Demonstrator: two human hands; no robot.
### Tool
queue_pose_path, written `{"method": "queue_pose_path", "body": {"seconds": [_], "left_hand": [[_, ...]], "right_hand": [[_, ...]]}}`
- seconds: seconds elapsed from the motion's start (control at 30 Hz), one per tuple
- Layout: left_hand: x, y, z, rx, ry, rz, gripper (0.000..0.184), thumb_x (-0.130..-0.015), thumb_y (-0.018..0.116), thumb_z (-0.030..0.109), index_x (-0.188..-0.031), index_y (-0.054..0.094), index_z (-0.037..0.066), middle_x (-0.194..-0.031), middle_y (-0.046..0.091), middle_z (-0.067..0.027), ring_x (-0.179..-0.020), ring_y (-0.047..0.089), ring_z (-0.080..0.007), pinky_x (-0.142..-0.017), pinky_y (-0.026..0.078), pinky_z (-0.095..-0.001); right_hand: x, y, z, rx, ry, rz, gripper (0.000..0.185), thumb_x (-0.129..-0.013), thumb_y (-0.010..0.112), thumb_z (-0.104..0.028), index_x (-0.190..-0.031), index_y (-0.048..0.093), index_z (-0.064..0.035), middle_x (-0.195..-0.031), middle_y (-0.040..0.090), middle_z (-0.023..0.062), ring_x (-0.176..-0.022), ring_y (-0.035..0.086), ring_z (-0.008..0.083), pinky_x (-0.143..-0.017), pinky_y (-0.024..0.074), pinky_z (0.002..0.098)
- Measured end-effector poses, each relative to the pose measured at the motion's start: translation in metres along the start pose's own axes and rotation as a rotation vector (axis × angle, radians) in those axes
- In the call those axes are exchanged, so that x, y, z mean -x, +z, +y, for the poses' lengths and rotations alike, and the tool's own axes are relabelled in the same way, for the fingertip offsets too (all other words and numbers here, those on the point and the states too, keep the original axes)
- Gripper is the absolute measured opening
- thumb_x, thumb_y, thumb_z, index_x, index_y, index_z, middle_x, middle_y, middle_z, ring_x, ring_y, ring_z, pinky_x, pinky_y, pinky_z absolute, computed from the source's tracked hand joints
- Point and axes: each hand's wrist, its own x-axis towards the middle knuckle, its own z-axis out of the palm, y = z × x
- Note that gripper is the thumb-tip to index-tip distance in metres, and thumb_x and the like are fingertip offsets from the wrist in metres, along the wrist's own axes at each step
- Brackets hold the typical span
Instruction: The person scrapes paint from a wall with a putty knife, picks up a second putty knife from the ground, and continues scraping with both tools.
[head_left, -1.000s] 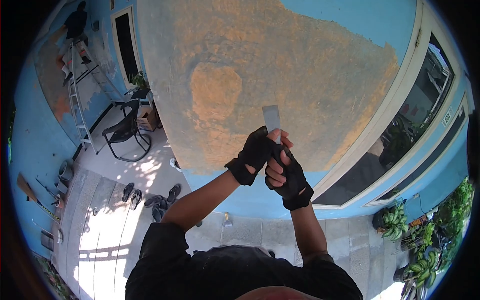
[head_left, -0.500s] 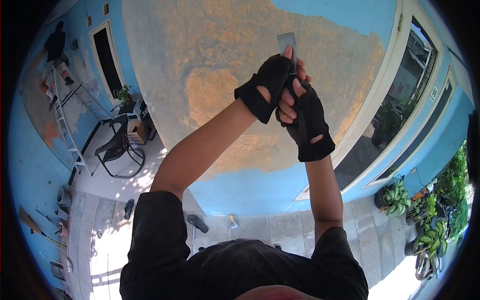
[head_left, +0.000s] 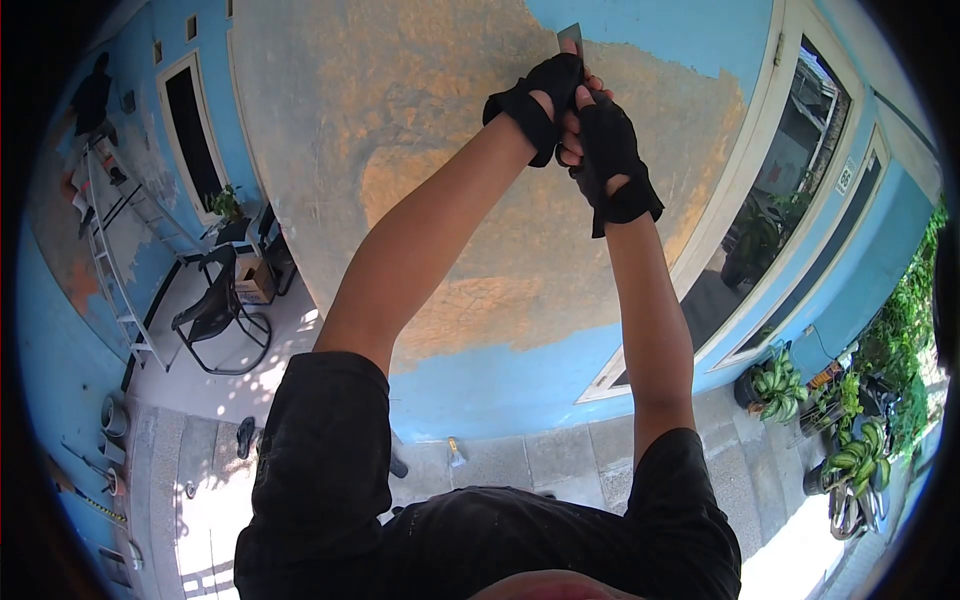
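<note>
Both hands wear black fingerless gloves and are raised to the wall, closed together round one scraper (head_left: 571,36). My left hand (head_left: 548,92) grips nearer the blade, with a finger laid along the metal. Just below and to the right, my right hand (head_left: 610,145) is wrapped round the handle, which is mostly hidden by the gloves. The flat blade points up at the wall (head_left: 430,110), near the edge where blue paint meets a bare grey and orange patch.
A framed glass window (head_left: 765,190) is on the right, with potted plants (head_left: 778,385) below. To the left are a black chair (head_left: 218,310), a cardboard box (head_left: 254,281) and a ladder (head_left: 115,270) with another person (head_left: 92,100) on it. A yellow-handled brush (head_left: 456,452) lies on the ground.
Both hands have moved up the wall with the scraper, bringing the blade to the blue paint's edge. My arms are stretched further, and the view has shifted slightly.
</note>
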Motion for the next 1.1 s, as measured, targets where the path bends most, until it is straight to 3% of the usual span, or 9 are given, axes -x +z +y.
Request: {"method": "queue_pose_path", "body": {"seconds": [0.7,1.1], "left_hand": [[-0.014,-0.014,-0.008,0.117,-0.033,-0.165,0.05,-0.094,0.042,0.058,-0.076,0.047,0.011,-0.067,0.051,-0.0023,-0.077,0.059,-0.0236,-0.07,0.053,-0.0375],[-0.036,-0.017,-0.009,0.295,0.044,-0.401,0.048,-0.097,0.041,0.054,-0.075,0.049,0.012,-0.066,0.052,-0.0011,-0.078,0.061,-0.0243,-0.072,0.054,-0.0387]], "right_hand": [[-0.001,0.01,0.009,0.159,-0.091,0.144,0.016,-0.099,0.051,-0.026,-0.088,0.051,-0.0152,-0.057,0.044,-0.0044,-0.039,0.036,0.0072,-0.036,0.0292,0.0229],[-0.011,0.015,-0.003,0.506,-0.193,0.315,0.022,-0.096,0.055,-0.023,-0.077,0.054,-0.012,-0.056,0.046,-0.0045,-0.038,0.038,0.0075,-0.035,0.0289,0.0238]]}}
